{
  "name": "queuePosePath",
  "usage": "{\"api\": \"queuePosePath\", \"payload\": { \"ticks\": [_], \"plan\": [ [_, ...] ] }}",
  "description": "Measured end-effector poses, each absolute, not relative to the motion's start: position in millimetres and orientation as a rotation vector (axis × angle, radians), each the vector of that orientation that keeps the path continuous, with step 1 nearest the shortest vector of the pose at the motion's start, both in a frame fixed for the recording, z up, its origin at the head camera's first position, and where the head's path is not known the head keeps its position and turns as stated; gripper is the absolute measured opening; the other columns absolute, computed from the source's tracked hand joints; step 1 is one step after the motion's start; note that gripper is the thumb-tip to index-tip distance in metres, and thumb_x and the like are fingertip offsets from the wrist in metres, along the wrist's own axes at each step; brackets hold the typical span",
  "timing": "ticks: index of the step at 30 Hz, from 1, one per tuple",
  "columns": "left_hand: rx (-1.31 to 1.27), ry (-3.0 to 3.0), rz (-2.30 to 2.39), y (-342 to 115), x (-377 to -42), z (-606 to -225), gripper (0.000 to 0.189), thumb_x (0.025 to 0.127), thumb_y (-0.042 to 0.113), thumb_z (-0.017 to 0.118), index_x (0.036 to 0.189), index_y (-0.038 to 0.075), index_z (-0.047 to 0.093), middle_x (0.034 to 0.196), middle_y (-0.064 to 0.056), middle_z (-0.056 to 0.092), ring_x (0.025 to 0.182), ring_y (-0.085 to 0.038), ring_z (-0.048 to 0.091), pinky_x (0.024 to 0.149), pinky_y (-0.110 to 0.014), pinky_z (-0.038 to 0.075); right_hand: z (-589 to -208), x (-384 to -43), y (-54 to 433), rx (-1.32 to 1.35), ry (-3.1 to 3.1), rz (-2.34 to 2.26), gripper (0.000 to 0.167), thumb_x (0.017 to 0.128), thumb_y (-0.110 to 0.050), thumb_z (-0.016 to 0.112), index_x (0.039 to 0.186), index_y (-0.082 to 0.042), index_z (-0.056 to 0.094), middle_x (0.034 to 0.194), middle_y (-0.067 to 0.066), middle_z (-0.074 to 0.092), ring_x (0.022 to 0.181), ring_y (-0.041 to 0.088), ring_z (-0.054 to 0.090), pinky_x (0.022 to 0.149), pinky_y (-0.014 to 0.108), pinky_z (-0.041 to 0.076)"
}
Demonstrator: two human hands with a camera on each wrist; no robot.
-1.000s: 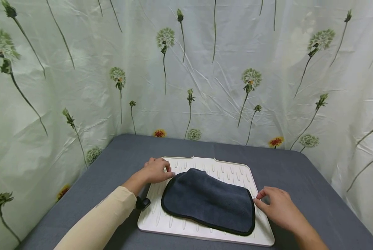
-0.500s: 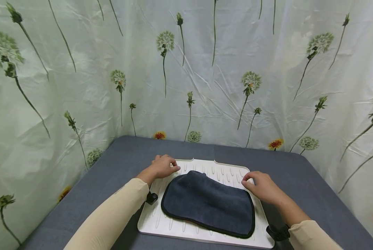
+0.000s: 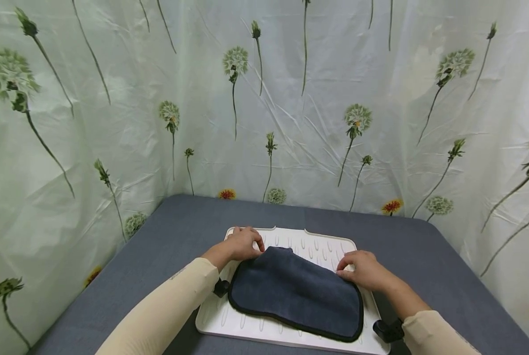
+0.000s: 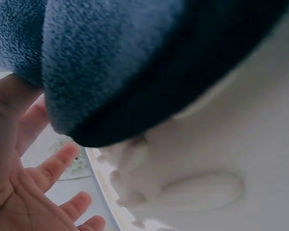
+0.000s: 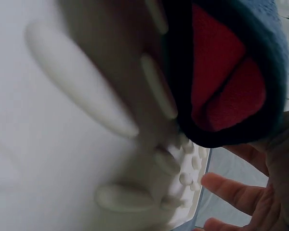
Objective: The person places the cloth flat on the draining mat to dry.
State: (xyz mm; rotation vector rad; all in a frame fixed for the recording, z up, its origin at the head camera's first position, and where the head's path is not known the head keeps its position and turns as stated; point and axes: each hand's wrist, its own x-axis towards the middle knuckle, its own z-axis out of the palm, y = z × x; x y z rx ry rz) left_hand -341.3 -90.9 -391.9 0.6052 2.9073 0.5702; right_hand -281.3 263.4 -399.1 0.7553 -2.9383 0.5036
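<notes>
A ridged tray (image 3: pixel 295 237) bore navy cloth (image 3: pixel 295 296), lower centre; left hand (image 3: pixel 243 244) and right hand (image 3: pixel 365 270) bent fingers at its edge, grip unclear.

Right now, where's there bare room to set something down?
The table beyond the tray, up to the curtain, and right of the right hand. On the tray, a strip beyond the cloth, between that hand and the left hand. Crowded: mid-tray, under the cloth, and around both hands.

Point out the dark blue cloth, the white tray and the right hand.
Dark blue cloth (image 3: pixel 295 296), head view: middle of upper face.
White tray (image 3: pixel 212 318), head view: bare near-left corner.
Right hand (image 3: pixel 365 270), head view: back of hand.
</notes>
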Motion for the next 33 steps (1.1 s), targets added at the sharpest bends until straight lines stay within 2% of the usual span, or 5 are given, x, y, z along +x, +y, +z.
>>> {"api": "queuePosePath", "payload": {
  "ticks": [5,13,22,27,33],
  "plan": [
    [0.657,2.878,0.489,-87.3,-339.3,-389.9,0.007,0.089,0.02,0.073,0.087,0.026,0.077,0.132,-0.001,0.064,0.124,-0.045,0.048,0.1,-0.061,0.043,-398.8,-276.5,258.0,0.777,-3.006,0.516,0.005,0.088,-0.025,0.078,0.086,-0.021,0.076,0.101,0.0,0.075,0.117,0.038,0.063,0.1,0.065,0.034],
    [0.679,2.844,0.449,-86.4,-339.1,-392.6,0.013,0.089,0.018,0.072,0.081,0.027,0.073,0.13,0.001,0.065,0.115,-0.04,0.052,0.093,-0.058,0.044,-398.8,-274.8,256.1,0.815,-2.987,0.505,0.01,0.087,-0.022,0.077,0.08,-0.024,0.071,0.084,-0.014,0.067,0.09,0.016,0.065,0.093,0.058,0.039],
    [0.698,2.861,0.464,-87.6,-338.4,-393.1,0.013,0.089,0.02,0.072,0.078,0.027,0.072,0.133,0.001,0.063,0.12,-0.04,0.051,0.095,-0.057,0.044,-401.9,-272.1,253.0,0.804,-2.941,0.504,0.017,0.086,-0.018,0.078,0.076,-0.023,0.066,0.082,-0.015,0.064,0.089,0.016,0.064,0.099,0.065,0.035],
    [0.734,2.879,0.485,-90.9,-337.7,-391.3,0.012,0.089,0.024,0.074,0.078,0.028,0.072,0.133,0.0,0.064,0.124,-0.044,0.049,0.096,-0.06,0.043,-400.9,-271.9,252.9,0.804,-2.905,0.458,0.019,0.085,-0.016,0.078,0.074,-0.023,0.064,0.087,-0.008,0.069,0.1,0.025,0.067,0.101,0.065,0.035],
    [0.744,2.891,0.527,-96.6,-339.1,-387.6,0.011,0.088,0.026,0.075,0.078,0.027,0.072,0.138,-0.005,0.063,0.127,-0.046,0.047,0.1,-0.063,0.039,-397.8,-272.2,254.0,0.756,-2.884,0.465,0.02,0.086,-0.015,0.078,0.074,-0.021,0.064,0.104,0.011,0.074,0.114,0.04,0.063,0.103,0.065,0.033]
  ]
}}
